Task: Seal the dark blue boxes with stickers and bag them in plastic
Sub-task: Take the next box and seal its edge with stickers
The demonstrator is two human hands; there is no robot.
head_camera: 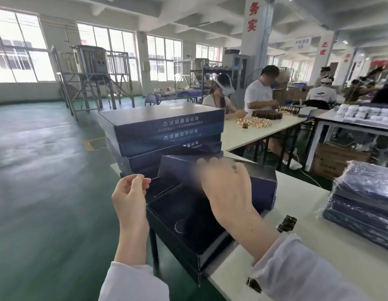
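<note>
Open dark blue box (188, 216) at the white table's (319, 246) corner, before a stack of closed boxes (162, 127). My right hand (227, 187), motion-blurred, curls over its raised lid (180, 168); my left hand (130, 194) pinches thumb to forefinger, contents indiscernible. Bagged boxes (364, 200) lie right.

The person wears loose, pale long sleeves, white or perhaps faintly lilac in this light. The left sleeve (134, 281) ends in a plain soft edge; the right sleeve (297, 268) is gathered into crumpled folds at its cuff. The left hand (130, 192) and right hand (227, 187) are bare.
</note>
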